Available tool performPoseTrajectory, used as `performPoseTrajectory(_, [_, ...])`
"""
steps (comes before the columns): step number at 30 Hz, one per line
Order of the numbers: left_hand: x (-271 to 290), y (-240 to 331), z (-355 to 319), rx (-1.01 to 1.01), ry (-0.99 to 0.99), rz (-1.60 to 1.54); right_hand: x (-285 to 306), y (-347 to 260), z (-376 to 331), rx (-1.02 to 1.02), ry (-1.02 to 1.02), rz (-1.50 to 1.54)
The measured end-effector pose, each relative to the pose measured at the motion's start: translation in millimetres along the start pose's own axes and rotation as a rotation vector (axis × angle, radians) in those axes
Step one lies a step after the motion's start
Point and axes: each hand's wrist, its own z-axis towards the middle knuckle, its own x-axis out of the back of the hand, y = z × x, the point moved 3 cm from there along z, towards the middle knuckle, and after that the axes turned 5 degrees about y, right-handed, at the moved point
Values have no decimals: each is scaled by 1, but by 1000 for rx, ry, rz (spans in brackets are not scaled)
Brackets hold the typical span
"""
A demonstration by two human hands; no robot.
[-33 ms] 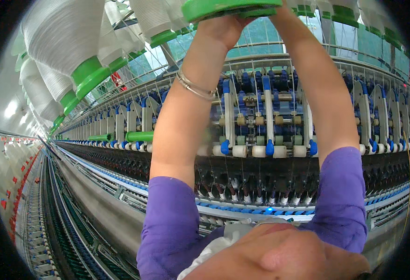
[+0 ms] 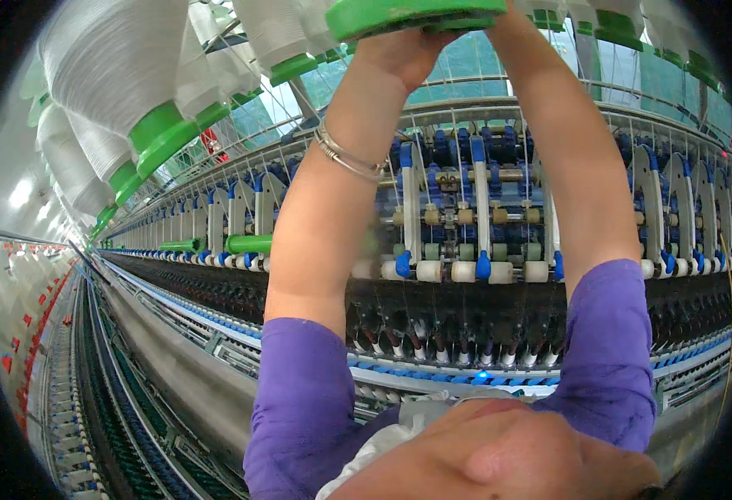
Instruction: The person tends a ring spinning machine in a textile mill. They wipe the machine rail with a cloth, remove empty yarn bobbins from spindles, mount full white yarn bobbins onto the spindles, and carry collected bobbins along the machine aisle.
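Note:
Both my arms reach up to a bobbin with a green flanged base point(image 2: 358, 20), cut off by the upper edge. My left hand point(image 2: 403, 57) is up against the flange's underside, closed on the bobbin's lower end; its fingertips are hidden behind the green rim. At the flange's right side is my right hand point(image 2: 503, 17), mostly hidden or out of the picture, so its fingers do not show. Large white roving bobbins point(image 2: 112, 67) with green bases hang on the left.
Before me runs a long spinning frame with blue-and-grey drafting arms point(image 2: 480, 208) and a row of dark spindles point(image 2: 441, 337). Green tubes point(image 2: 249, 243) lie along it. A metal rail point(image 2: 183, 367) and another machine point(image 2: 70, 417) stretch away on the left. A yellow cord point(image 2: 731, 308) hangs at right.

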Motion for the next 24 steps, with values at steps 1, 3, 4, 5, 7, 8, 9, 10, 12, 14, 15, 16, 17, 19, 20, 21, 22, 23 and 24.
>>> performPoseTrajectory(1, [1,0,1,6,-30,2,-3,0,8,-18,12,-28])
performPoseTrajectory(3, [3,-4,-1,-9,-73,-49,-11,-1,21,-46,14,-56])
performPoseTrajectory(4, [4,-6,-3,-65,-68,-141,-15,-1,26,-60,8,-62])
performPoseTrajectory(5, [5,-7,-7,-128,-54,-228,-19,0,28,-83,-2,-62])
performPoseTrajectory(7, [6,-14,-16,-137,25,-148,-24,5,31,-132,-27,-59])
performPoseTrajectory(8, [5,-17,-20,-138,78,-66,-25,9,34,-152,-37,-55])
performPoseTrajectory(9, [4,-17,-24,-147,133,32,-26,14,36,-172,-52,-52])
performPoseTrajectory(10, [2,-16,-27,-152,189,153,-25,20,39,-187,-64,-52])
performPoseTrajectory(12, [-2,-10,-30,-157,297,442,-16,32,44,-223,-71,-63])
performPoseTrajectory(14, [-5,-1,-31,-158,392,775,-3,46,42,-251,-70,-87])
performPoseTrajectory(15, [-6,5,-33,-169,440,939,7,53,36,-269,-65,-107])
performPoseTrajectory(16, [-7,10,-33,-178,490,1065,19,58,27,-295,-62,-132])
performPoseTrajectory(17, [-7,12,-34,-192,530,1138,29,65,13,-329,-69,-178])
performPoseTrajectory(19, [-10,20,-36,-498,629,1168,52,80,-30,-383,-127,-367])
performPoseTrajectory(20, [-9,17,-35,-441,545,1043,61,87,-62,-269,-217,-611])
performPoseTrajectory(21, [-9,13,-32,-387,465,918,70,89,-87,-150,-317,-849])
performPoseTrajectory(22, [-3,7,-32,-187,539,817,78,95,-107,-238,-627,-1180])
performPoseTrajectory(23, [-4,1,-28,-103,429,664,84,100,-125,-329,-955,-1494])
performPoseTrajectory(24, [-6,-3,-27,-61,354,642,79,97,-138,-30,-1022,-1567])
